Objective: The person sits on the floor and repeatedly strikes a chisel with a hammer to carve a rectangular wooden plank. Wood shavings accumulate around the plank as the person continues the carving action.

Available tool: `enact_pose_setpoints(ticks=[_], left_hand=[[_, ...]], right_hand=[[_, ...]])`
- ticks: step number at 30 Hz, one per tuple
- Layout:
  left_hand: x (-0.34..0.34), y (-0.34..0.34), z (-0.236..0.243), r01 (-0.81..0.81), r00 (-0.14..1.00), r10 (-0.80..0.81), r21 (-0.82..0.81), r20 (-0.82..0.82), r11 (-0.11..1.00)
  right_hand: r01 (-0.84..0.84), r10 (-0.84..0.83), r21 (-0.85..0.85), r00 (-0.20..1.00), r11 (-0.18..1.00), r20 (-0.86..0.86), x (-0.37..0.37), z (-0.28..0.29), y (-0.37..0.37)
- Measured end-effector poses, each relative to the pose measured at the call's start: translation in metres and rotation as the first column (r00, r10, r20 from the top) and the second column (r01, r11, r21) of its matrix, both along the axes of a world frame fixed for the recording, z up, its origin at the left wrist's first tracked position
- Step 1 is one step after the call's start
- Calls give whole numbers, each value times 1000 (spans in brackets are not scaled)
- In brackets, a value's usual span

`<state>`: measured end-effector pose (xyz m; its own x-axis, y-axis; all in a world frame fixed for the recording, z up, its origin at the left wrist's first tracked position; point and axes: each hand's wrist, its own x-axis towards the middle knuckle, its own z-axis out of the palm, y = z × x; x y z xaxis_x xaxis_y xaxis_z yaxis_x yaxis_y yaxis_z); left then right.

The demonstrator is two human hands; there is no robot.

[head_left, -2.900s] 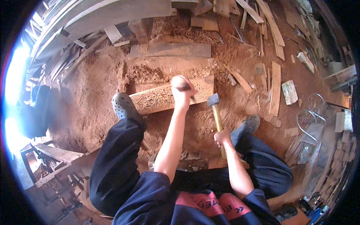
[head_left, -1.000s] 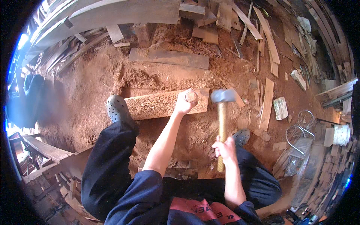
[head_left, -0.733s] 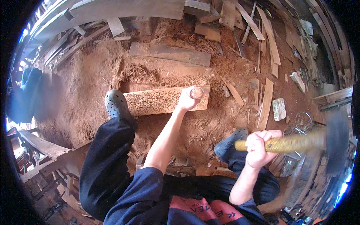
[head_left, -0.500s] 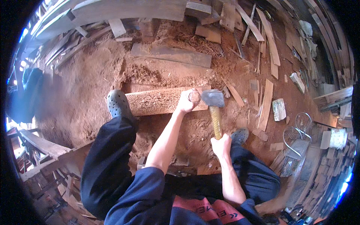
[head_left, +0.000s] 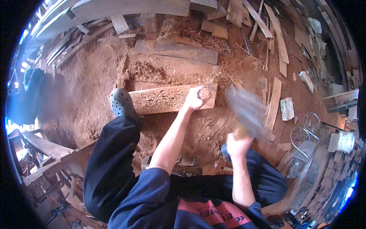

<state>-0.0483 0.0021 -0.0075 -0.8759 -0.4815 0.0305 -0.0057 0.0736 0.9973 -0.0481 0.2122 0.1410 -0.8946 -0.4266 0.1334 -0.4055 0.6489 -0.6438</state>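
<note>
A pale plank (head_left: 160, 100) pitted all over its top lies on the dirt floor between my feet. My left hand (head_left: 194, 100) is closed around a wooden-handled tool (head_left: 205, 94), held upright over the plank's right end. Only its round top end shows; the working end is hidden below my fist. My right hand (head_left: 238, 145) grips a hammer (head_left: 240, 133) by its yellow handle, off to the right of the plank. The hammer's head is smeared by motion. My left clog (head_left: 121, 103) rests at the plank's left end.
A darker board (head_left: 175, 52) lies beyond the plank. Wood offcuts (head_left: 273, 103) and a whitish block (head_left: 287, 109) are scattered at right, near a wire rack (head_left: 305, 141). Large beams (head_left: 129, 8) cross the far side. Stacked timber (head_left: 331, 183) lies at the lower right.
The hammer has swung away from beside the left hand to the right, and my right hand has moved right with it. My left hand still holds the wooden-handled tool over the plank.
</note>
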Motion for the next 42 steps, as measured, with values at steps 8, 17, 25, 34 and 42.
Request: enact_pose_setpoints(ticks=[8,17,25,34,42], left_hand=[[4,-4,-2,-21,999,22,-9,40,1000],[-13,-32,11,-243,969,202,392,142,887],[10,23,4,-69,989,48,-151,-140,986],[26,10,-8,-377,926,366,-213,-91,901],[17,28,46,-246,968,241,-79,-66,966]], right_hand=[[125,-239,298,893,946,382,5,-59,18],[-39,-295,564,822,825,487,24,-116,32],[-33,-372,550,703,835,607,20,-146,42],[-149,-262,559,766,816,587,23,-156,51],[-89,-364,546,654,833,663,21,-163,51]])
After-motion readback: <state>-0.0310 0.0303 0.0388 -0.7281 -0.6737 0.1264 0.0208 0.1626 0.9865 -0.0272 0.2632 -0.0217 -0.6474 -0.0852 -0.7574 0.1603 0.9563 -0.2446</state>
